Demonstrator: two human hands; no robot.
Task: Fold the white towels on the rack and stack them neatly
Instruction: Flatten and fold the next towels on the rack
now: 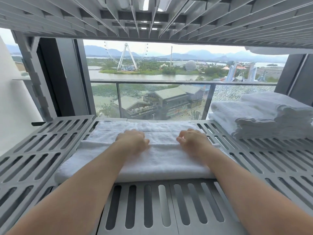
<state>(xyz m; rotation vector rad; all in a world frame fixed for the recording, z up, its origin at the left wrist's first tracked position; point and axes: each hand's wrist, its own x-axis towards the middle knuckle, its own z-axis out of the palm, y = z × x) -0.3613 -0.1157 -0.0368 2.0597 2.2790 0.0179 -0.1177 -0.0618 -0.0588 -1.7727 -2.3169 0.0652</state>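
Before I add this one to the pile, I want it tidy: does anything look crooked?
Mostly the pile on the right: its towels are staggered, the top ones set back and to the right, edges not lined up. Something white also hangs past the upper shelf's edge at top right.

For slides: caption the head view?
Left hand and right hand rest on a part-folded white terry towel on a grey slotted metal rack beside folded white towels.
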